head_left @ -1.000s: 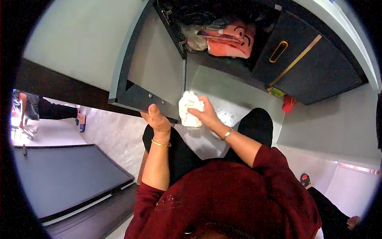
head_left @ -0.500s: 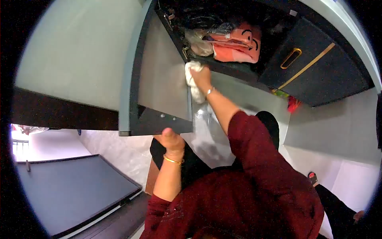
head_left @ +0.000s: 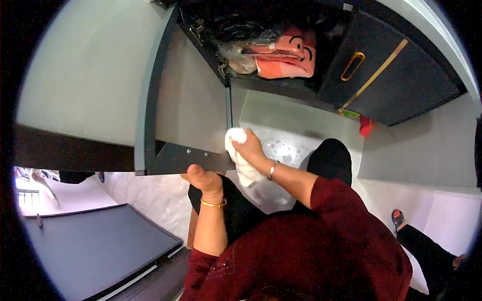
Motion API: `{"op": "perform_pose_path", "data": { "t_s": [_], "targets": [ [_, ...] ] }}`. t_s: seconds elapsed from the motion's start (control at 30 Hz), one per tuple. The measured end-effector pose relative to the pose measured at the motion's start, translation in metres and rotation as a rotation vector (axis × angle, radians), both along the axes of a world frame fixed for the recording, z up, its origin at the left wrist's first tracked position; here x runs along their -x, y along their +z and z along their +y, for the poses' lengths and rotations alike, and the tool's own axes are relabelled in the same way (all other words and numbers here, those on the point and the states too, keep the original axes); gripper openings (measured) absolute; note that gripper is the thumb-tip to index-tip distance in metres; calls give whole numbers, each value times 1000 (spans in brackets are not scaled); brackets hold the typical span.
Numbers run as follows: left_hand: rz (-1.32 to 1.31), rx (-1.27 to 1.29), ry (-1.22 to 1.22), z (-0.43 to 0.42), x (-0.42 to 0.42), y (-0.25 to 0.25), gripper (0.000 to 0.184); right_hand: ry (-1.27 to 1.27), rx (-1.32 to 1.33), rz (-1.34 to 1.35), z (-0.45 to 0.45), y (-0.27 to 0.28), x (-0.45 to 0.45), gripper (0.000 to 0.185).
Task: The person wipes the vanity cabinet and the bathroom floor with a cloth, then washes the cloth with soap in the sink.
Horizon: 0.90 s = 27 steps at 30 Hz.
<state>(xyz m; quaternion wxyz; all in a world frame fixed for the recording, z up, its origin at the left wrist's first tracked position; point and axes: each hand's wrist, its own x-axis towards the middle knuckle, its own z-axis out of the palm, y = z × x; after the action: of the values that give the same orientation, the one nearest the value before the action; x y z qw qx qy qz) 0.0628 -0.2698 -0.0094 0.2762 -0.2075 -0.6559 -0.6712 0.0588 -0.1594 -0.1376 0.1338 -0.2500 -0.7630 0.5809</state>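
In the head view, my right hand [head_left: 252, 150] is closed around a bunched white cloth [head_left: 247, 171], whose lower end hangs down. The cloth touches the side edge of an open dark-framed cabinet door [head_left: 191, 95], close to its near corner. My left hand [head_left: 205, 183] grips the near end of the same door, thumb on top; the other fingers are mostly hidden at the door's edge. Inside the cabinet lie a folded pink cloth item [head_left: 286, 67] with black curved marks and a clear plastic bag [head_left: 238, 57].
Right of the opening hangs a closed dark door [head_left: 391, 70] with a gold handle [head_left: 353, 66]. Below it show red and green items [head_left: 366, 125]. Wet spots mark the pale floor [head_left: 281, 150]. A grey-blue panel [head_left: 95, 251] lies lower left; another person's foot [head_left: 397, 218] is at right.
My right hand has drawn the cloth along the door's edge toward me, from near the hinges to the near corner. My left hand stays on the door. The view has shifted slightly.
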Motion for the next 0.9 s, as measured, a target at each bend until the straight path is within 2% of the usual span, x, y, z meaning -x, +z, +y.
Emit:
{"op": "perform_pose_path", "data": {
  "t_s": [0.07, 0.1, 0.13, 0.17, 0.2, 0.23, 0.27, 0.33, 0.37, 0.47, 0.5, 0.6, 0.7, 0.77, 0.83, 0.9],
  "targets": [
    [-102, -227, -81, 1, 2, 7, 54, -56, 108, 1, 18, 21, 47, 58],
    [-92, -112, -86, -11, 6, 4, 57, -143, 49, 81, 25, -9, 88, 58],
    [-101, -98, -57, -16, 6, 4, 56, -232, -60, 112, 35, 6, 103, 59],
    [-106, -81, -32, -19, 8, 6, 56, -203, -31, 23, 48, 17, 116, 57],
    [-106, -71, -11, -19, 9, 9, 56, -156, -3, 62, 63, 25, 125, 54],
    [-117, -152, 57, -9, 12, 7, 55, -205, -50, 29, 75, 20, 135, 54],
    [-68, -96, 65, -13, 16, 5, 53, -258, -98, -2, 84, 5, 140, 54],
    [23, -3, 90, -20, 22, -2, 49, 141, 1003, 452, 104, -47, 126, 54],
    [9, -87, 115, -17, 24, 1, 47, 203, 1112, 481, 112, -44, 100, 50],
    [10, -7, 183, -27, 25, 2, 45, 327, 1377, 510, 123, -21, 2, 44],
    [-90, -137, 159, -25, 23, 0, 46, 337, 1434, 518, 126, -17, -18, 43],
    [-70, -152, 16, -18, 17, 12, 46, 353, 1509, 550, 137, -2, -53, 40],
    [115, -3, 58, -10, 37, 4, 41, 360, 1524, 581, 148, 16, -53, 38],
    [34, -203, -65, -9, 26, 10, 26, 377, 1482, 571, 151, 30, -54, 36],
    [72, -75, 1, -22, 31, -11, 20, 390, 1400, 522, 150, 42, -50, 34],
    [147, 21, 132, -24, 28, -25, 22, 427, 1284, 431, 144, 51, -45, 33]
  ]
}}
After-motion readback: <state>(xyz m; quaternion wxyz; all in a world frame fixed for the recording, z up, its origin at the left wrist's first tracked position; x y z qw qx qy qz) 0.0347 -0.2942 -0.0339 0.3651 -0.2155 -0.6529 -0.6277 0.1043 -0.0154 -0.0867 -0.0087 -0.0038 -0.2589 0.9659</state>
